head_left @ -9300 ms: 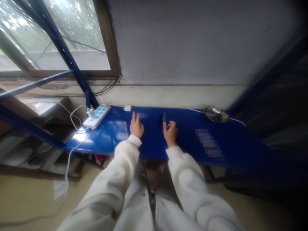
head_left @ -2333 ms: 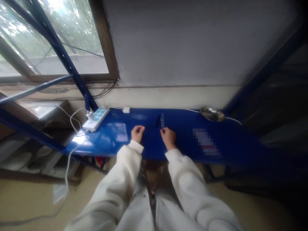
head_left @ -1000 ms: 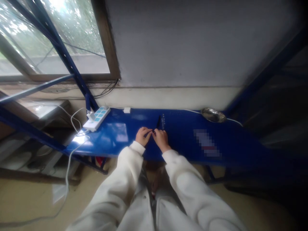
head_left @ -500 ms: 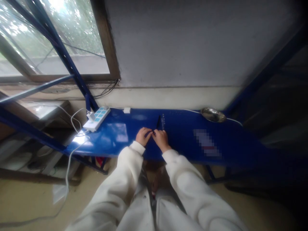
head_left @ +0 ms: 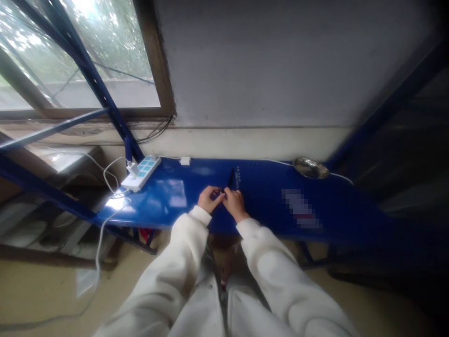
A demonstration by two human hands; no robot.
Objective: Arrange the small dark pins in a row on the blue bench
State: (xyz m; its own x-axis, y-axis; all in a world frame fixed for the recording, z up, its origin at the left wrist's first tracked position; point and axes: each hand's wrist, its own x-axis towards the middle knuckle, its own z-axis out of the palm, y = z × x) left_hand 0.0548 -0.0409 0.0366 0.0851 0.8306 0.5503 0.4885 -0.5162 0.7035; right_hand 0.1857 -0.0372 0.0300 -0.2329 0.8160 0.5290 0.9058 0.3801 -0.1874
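My left hand (head_left: pixel 209 199) and my right hand (head_left: pixel 234 202) meet over the blue table (head_left: pixel 196 175), fingertips nearly touching. Both are closed in a pinch around a small dark piece (head_left: pixel 221 190), too small and too covered by the fingers to name. Just beyond my right hand lies a thin black stick-like thing (head_left: pixel 231 176), its near end partly behind the fingers. Beside it on the right runs a row of several small clear or pale pieces (head_left: pixel 238 174).
A white power strip (head_left: pixel 142 174) with plugs and cords lies at the table's left end. At the back edge sits a small white box-like adapter (head_left: pixel 185 161). A shiny metal dish (head_left: pixel 310 167) stands at the back right, near a white cord. A blurred patch (head_left: pixel 301 209) lies at right.
The fingers of my left hand have shifted slightly, its thumb stretching toward my right hand. A little more of the dark piece shows. The things on the table stay put.
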